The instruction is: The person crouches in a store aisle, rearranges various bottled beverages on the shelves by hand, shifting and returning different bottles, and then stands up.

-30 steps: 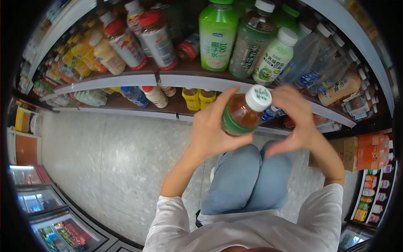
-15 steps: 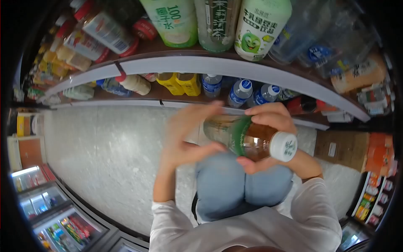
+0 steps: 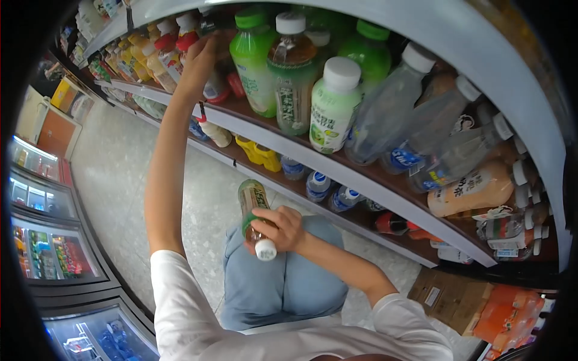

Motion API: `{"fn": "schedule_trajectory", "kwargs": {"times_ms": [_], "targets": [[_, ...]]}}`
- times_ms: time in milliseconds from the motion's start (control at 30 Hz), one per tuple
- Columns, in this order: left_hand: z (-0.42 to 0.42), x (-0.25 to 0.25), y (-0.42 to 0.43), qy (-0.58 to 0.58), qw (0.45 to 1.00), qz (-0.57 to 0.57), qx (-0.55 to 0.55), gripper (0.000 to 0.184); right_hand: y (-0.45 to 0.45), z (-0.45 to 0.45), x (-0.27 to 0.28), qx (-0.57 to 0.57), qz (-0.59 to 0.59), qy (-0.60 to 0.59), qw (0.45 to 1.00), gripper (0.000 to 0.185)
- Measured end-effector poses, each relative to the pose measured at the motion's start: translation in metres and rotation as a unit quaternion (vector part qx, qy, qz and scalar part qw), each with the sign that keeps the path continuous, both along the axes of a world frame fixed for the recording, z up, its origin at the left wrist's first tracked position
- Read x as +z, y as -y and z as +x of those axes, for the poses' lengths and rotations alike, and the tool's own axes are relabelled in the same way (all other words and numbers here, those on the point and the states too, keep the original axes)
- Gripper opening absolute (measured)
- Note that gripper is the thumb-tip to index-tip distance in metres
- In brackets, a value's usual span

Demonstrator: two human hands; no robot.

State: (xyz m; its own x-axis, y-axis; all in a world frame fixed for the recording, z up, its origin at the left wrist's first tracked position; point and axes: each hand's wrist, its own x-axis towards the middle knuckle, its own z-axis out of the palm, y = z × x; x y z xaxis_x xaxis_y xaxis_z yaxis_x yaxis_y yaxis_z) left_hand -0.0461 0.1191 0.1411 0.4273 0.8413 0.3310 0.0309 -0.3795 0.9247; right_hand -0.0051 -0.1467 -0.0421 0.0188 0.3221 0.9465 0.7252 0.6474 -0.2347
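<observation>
Below upper shelf [image 3: 313,159]: right hand [image 3: 283,227] wrapped round white-capped bottle [image 3: 253,197] over lap [image 3: 283,295], probably freeing left. On shelf: left hand [image 3: 201,65] at red-capped bottle [image 3: 186,42], grip can't tell.

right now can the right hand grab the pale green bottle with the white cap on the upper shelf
Probably not: the right hand is wrapped around a bottle of brown drink and would likely need freeing first. Nothing seems to stand in front of the pale green bottle.
</observation>
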Motion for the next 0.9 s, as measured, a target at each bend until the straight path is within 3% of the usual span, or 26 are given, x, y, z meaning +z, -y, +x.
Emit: {"fn": "schedule_trajectory", "kwargs": {"times_ms": [67, 133, 200, 267, 533, 700, 900], "targets": [[0.010, 0.003, 0.000, -0.007, 0.998, -0.045, 0.043, 0.037, -0.009, 0.002, -0.007, -0.021, -0.026, -0.043, 0.999, 0.041], [0.021, 0.003, -0.014, 0.064, 0.986, -0.130, -0.083, 0.036, -0.020, 0.002, -0.017, -0.035, -0.029, -0.032, 0.998, 0.040], [0.026, 0.002, -0.032, 0.064, 0.980, -0.136, -0.134, 0.034, -0.032, 0.001, -0.024, -0.020, -0.021, -0.036, 0.999, 0.038], [0.032, -0.005, -0.062, -0.049, 0.965, -0.189, -0.173, 0.043, -0.039, 0.001, -0.030, -0.038, -0.032, -0.014, 0.999, 0.038], [0.043, -0.005, -0.057, -0.065, 0.951, -0.198, -0.227, 0.043, -0.073, -0.004, -0.051, -0.059, -0.126, 0.038, 0.990, 0.051], [0.061, -0.008, -0.046, -0.030, 0.954, -0.204, -0.218, 0.044, -0.083, -0.005, -0.057, -0.045, -0.142, -0.001, 0.989, 0.064], [0.063, -0.009, -0.044, -0.002, 0.950, -0.223, -0.221, 0.044, -0.069, -0.001, -0.059, -0.053, -0.185, 0.019, 0.981, 0.066]]}}
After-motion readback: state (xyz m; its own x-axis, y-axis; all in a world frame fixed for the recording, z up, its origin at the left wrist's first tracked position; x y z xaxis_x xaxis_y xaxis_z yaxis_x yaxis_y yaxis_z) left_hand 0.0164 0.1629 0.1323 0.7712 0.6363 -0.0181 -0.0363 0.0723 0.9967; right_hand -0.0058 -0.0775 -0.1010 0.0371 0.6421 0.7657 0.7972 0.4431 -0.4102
